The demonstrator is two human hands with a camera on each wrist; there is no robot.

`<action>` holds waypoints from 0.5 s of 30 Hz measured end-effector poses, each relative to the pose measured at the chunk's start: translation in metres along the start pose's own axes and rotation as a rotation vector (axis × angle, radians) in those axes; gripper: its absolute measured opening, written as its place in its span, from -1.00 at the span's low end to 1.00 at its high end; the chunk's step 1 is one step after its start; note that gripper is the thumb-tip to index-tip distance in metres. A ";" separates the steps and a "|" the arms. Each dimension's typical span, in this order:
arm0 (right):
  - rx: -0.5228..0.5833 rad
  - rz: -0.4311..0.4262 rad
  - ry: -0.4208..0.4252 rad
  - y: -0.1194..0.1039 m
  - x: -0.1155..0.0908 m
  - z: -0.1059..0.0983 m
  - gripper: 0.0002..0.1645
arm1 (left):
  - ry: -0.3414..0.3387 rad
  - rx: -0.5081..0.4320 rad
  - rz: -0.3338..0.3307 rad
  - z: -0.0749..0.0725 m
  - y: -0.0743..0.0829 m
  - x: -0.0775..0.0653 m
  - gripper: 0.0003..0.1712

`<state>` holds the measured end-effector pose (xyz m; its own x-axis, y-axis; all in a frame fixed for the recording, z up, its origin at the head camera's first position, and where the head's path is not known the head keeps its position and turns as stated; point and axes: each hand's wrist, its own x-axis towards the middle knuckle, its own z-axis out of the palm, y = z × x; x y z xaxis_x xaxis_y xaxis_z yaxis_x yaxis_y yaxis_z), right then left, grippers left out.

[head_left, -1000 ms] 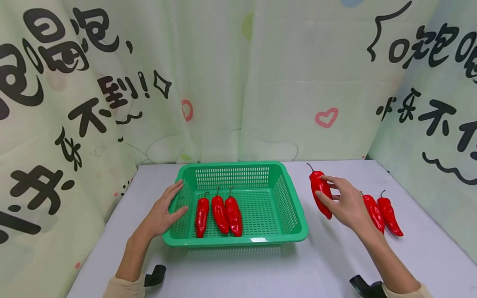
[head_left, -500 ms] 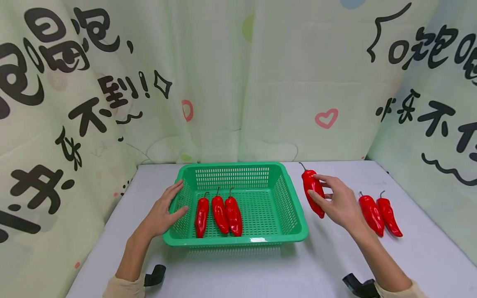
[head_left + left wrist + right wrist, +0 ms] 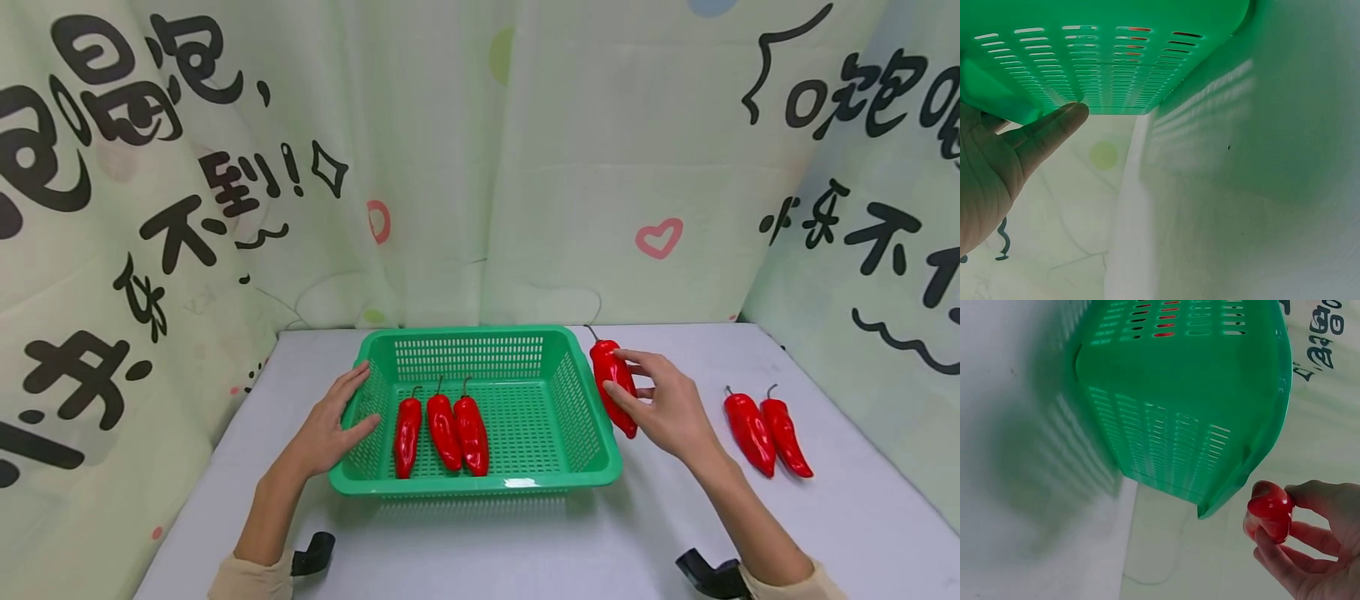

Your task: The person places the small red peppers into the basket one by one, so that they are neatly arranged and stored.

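My right hand pinches a red chili pepper between thumb and fingers, just right of the green plastic basket. The pepper hangs stem up, slightly tilted, overlapping the basket's right rim in the head view. In the right wrist view its glossy lower end points toward the camera, beside the basket wall. At the basket's left side, my left hand rests with extended fingers along the outer wall and the thumb over the rim. Three red peppers lie side by side inside the basket's left half.
Two more red peppers, one nearer and one farther right, lie on the white table. A pale green printed curtain closes off the back and both sides. Black straps sit at the wrists.
My right hand has carried its pepper leftward, from over the table to the basket's right rim. Both loose peppers now show fully. The left hand and basket have stayed put.
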<state>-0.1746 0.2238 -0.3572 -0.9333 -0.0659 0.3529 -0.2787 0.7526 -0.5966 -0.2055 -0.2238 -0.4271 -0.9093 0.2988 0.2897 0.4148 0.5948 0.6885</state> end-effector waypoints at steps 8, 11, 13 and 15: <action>0.013 -0.017 0.000 -0.008 0.002 0.005 -0.19 | -0.002 0.001 -0.008 0.000 0.000 0.001 -0.16; 0.020 -0.025 -0.004 -0.011 0.002 0.007 -0.19 | -0.002 -0.001 -0.007 0.000 0.000 0.001 -0.16; 0.026 -0.030 -0.006 -0.012 0.002 0.009 -0.19 | -0.003 -0.002 -0.007 0.000 0.000 0.000 -0.16; 0.028 -0.034 -0.008 -0.013 0.002 0.011 -0.19 | -0.004 -0.003 -0.007 0.000 -0.001 0.000 -0.16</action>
<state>-0.1754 0.2065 -0.3565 -0.9249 -0.0963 0.3679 -0.3164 0.7315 -0.6040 -0.2061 -0.2238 -0.4276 -0.9120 0.2973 0.2826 0.4084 0.5944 0.6927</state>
